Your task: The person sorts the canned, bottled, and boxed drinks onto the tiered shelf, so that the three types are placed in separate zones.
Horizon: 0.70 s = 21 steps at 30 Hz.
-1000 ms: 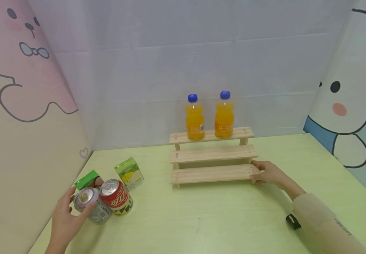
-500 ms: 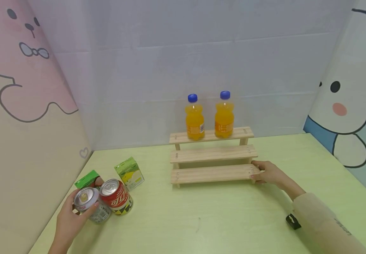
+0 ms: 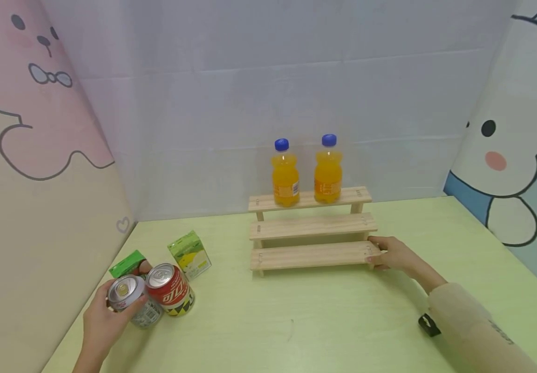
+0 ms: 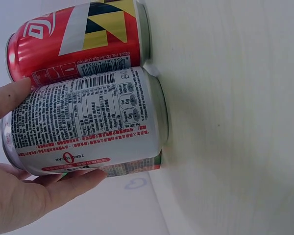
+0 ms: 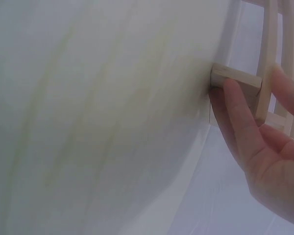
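My left hand (image 3: 102, 320) grips a white and silver drink can (image 3: 148, 313), thumb on one side and fingers on the other. In the left wrist view the can (image 4: 83, 125) shows its barcode and "zero sugar" print. A red cola can (image 3: 173, 291) stands right beside it. Behind the white can, a green-topped carton (image 3: 127, 263) is partly hidden. On the right, my right hand (image 3: 398, 255) holds the right end of the lowest step of a three-tier wooden rack (image 3: 310, 256). The right wrist view shows fingers under the wooden end piece (image 5: 237, 76) and the thumb along the step.
Two orange drink bottles (image 3: 286, 178) with blue caps stand on the rack's top tier. A green and yellow carton (image 3: 191, 256) is behind the red can. By the right sleeve lies a small black clip-like object (image 3: 429, 325). Printed walls enclose the table (image 3: 259, 331).
My left hand has moved slightly right and closed around the white can. The right hand stays on the rack, and the cans and bottles keep their places.
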Motion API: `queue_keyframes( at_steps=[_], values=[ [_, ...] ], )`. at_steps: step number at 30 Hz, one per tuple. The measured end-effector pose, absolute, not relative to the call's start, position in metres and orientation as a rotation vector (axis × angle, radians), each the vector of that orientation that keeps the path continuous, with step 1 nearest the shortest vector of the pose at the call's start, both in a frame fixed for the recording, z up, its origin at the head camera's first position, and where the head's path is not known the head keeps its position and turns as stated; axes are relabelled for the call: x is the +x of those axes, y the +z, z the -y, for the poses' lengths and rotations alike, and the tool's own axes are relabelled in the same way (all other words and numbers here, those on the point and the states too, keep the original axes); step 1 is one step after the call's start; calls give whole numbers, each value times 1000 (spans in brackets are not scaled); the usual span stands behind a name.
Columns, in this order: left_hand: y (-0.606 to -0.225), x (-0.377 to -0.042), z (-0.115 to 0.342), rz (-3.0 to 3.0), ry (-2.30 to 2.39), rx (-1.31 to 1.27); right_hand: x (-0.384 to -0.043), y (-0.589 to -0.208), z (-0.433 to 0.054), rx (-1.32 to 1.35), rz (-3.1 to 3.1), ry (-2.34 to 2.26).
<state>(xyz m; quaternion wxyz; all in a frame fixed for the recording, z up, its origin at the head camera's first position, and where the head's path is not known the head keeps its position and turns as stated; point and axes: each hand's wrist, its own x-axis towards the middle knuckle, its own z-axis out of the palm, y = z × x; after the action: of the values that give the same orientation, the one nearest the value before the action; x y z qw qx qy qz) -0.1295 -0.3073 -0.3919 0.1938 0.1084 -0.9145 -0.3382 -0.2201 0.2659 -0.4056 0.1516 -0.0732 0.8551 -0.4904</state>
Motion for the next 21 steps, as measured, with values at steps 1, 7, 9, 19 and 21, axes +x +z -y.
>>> queue_keyframes(
  at_steps=[1,7,9,19,21],
  values=[
    [-392,-129,307,2557,-943,314,-220,-406,-266,-211,-2449,-1414],
    [-390,-127,305,2482,-941,308,-221,-407,-265,-217,-2441,-1427],
    [-388,-125,304,2463,-944,292,-221,-407,-265,-218,-2443,-1430],
    [-374,-120,306,2467,-981,358,-221,-408,-265,-199,-2428,-1447],
    [-372,-119,306,2473,-981,374,-222,-408,-266,-204,-2429,-1446]
  ],
)
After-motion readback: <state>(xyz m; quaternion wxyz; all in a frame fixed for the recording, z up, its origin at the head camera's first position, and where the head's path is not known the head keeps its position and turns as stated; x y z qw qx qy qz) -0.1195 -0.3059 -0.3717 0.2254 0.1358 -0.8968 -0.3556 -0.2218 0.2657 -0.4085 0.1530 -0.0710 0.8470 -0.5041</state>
